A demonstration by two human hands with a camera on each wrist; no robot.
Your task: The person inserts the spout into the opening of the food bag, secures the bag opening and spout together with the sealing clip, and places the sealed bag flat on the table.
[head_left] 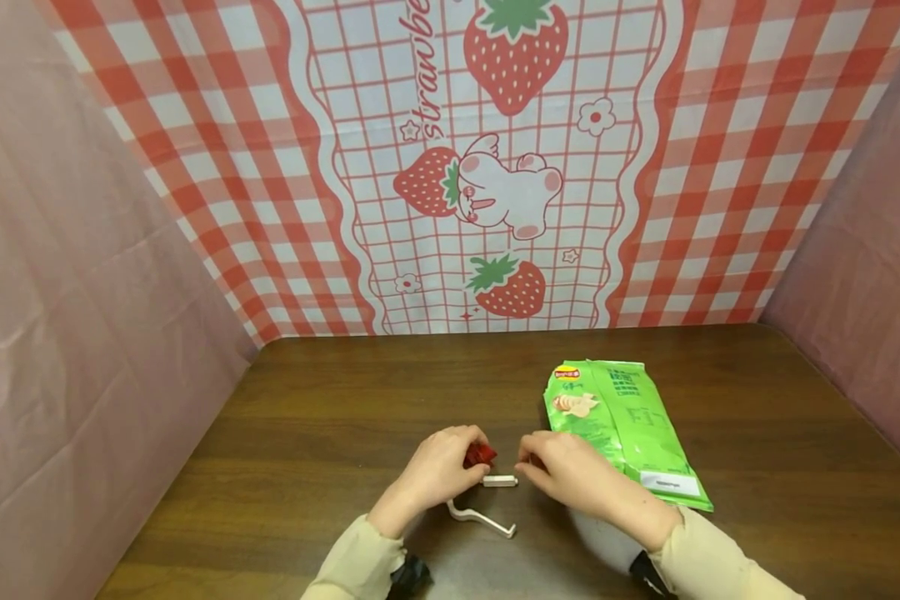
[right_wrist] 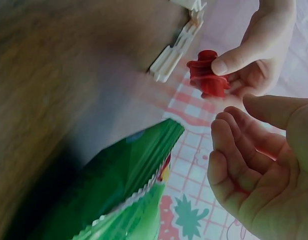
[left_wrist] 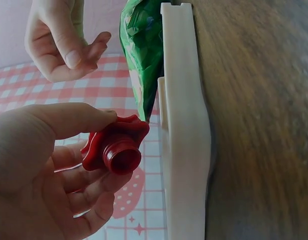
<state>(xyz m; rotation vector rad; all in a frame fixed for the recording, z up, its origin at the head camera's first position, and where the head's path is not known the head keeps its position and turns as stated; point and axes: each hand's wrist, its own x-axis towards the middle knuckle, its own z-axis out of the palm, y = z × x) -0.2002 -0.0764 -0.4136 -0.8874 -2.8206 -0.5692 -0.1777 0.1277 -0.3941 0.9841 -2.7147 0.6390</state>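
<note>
Head view: my L hand (head_left: 437,468) has the red cap (head_left: 479,455) pinched btwn thumb & fingers, low over the counter (head_left: 330,392). My R hand (head_left: 573,473) is across a small gap from it, fingers loosely bent, nothing in it. White clip (head_left: 500,481) sits by my L thumb: straight piece runs L–R, curved arm (head_left: 482,518) nearer me slants to a hooked end on the right. Can't tell if they're joined, b/c L hand's in the way. Green bag (head_left: 645,417) lies by my R forearm, long axis running away from me, far end leaning left.

L wrist view: thumb on the cap's wavy rim, fingertips behind. It's a short thing; axis runs thru the neck, hollow mouth facing back toward this cam, so roughly my L wrist. Risk imo: only a rim grip, so a bump could twist it or drop it.

R wrist view: neck at pic top, wide rim below, axis approx up-down in frame. R fingers half curled, thumb apart, not touching the cap. If R comes in fast, prob knocks the cap loose; low sleeve or forearm might also drag the bag.
</note>
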